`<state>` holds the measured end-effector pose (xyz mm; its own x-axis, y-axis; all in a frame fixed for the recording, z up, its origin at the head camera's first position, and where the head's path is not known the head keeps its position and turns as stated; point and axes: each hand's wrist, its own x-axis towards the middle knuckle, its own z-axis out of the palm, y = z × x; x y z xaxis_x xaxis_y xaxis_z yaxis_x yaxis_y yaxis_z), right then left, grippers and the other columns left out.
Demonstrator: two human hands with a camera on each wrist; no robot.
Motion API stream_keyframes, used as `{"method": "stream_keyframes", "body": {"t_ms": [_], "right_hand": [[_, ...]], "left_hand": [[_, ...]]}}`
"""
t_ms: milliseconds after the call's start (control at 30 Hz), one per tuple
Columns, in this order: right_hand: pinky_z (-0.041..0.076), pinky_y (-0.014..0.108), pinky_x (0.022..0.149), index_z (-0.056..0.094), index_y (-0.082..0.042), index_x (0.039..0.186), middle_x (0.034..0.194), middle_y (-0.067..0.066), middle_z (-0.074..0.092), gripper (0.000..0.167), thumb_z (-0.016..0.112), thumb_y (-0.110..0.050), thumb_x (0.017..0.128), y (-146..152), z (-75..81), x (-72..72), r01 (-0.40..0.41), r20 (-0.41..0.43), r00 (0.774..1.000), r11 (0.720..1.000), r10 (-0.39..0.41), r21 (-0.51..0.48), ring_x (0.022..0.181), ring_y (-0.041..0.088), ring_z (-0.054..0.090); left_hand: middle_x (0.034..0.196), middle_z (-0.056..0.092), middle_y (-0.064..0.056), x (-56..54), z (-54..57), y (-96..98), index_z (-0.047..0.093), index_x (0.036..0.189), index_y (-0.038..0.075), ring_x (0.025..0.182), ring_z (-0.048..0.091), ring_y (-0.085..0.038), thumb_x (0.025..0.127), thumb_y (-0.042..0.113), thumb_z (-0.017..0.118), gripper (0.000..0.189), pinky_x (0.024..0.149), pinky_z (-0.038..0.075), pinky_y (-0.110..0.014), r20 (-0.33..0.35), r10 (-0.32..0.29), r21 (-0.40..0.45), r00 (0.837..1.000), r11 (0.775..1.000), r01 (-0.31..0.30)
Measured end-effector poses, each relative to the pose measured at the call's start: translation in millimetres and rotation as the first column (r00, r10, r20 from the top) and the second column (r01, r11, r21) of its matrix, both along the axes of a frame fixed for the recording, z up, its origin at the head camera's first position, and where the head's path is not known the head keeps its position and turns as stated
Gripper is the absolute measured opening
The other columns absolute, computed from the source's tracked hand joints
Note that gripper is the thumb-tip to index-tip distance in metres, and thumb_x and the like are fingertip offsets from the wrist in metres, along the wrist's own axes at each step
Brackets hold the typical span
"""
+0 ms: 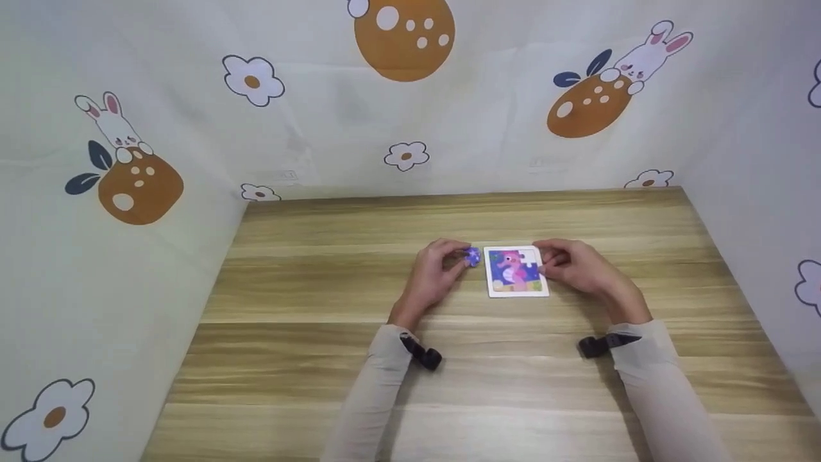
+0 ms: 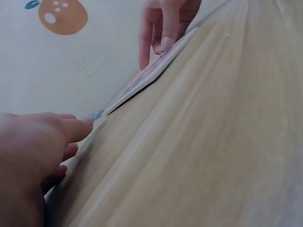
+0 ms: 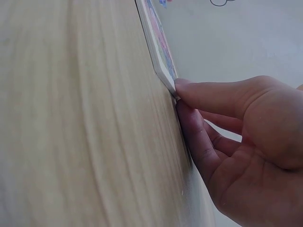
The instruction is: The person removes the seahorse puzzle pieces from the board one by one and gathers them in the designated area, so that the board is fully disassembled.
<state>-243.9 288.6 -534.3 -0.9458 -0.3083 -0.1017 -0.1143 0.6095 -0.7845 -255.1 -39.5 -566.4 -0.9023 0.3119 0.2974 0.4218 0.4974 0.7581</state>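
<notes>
A small square jigsaw board with a white frame lies flat on the table. Its picture is a pink seahorse on blue, and a white piece-shaped gap shows at the upper right. Just left of the board, my left hand pinches a purple-blue puzzle piece between thumb and fingertips. My right hand is at the opposite side, thumb and forefinger gripping the frame's right edge. In the right wrist view, the thumb sits on the frame's corner.
The wood-grain table reaches back to a pale cloth wall printed with rabbits, oranges and flowers. Similar cloth hangs at both sides. A black wrist camera is strapped over the left sleeve, another over the right.
</notes>
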Motion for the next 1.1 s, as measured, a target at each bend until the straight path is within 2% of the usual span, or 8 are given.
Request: {"method": "stream_keyframes", "body": {"t_ms": [167,500,700,1100], "right_hand": [[0.054,0.011,0.086,0.06,0.002,0.15,0.115,0.02,0.073,0.057,0.078,-0.002,0.096,1.8,-1.0,0.2,0.003,0.0,1.0,1.0,-0.003,0.015,0.106,0.025,0.069],[0.053,0.012,0.085,0.061,0.003,0.149,0.113,0.019,0.074,0.056,0.078,-0.005,0.097,-0.3,1.1,1.1,-0.012,-0.025,1.0,1.0,0.013,0.015,0.104,0.024,0.068],[0.052,0.012,0.084,0.061,0.003,0.149,0.113,0.02,0.074,0.056,0.079,-0.007,0.097,-0.8,1.2,2.0,-0.006,-0.019,1.0,1.0,0.006,0.015,0.104,0.025,0.068],[0.053,0.011,0.085,0.061,0.003,0.149,0.114,0.02,0.073,0.056,0.079,-0.005,0.096,0.4,1.2,2.3,-0.014,-0.02,1.0,1.0,0.014,0.001,0.106,0.027,0.069]], "left_hand": [[0.13,0.077,-0.004,0.6,0.0,1.7,0.077,0.13,0.013,0.126,0.069,-0.023,0.098,0.019,0.081,0.033,0.116,0.052,-0.039,0.0,-0.004,-0.091,1.0,0.996,0.004],[0.134,0.074,-0.004,1.4,-0.2,2.6,0.077,0.132,0.015,0.131,0.065,-0.024,0.101,0.021,0.078,0.032,0.12,0.05,-0.04,0.022,0.065,-0.138,0.998,0.989,-0.062],[0.134,0.073,-0.002,1.9,-1.4,3.2,0.079,0.129,0.016,0.13,0.065,-0.022,0.1,0.021,0.078,0.029,0.119,0.05,-0.038,0.023,0.071,-0.158,0.997,0.985,-0.067],[0.134,0.073,0.0,1.3,-1.7,2.5,0.079,0.128,0.019,0.131,0.063,-0.021,0.101,0.021,0.077,0.028,0.119,0.049,-0.038,0.049,0.062,-0.137,0.997,0.989,-0.055]]}}
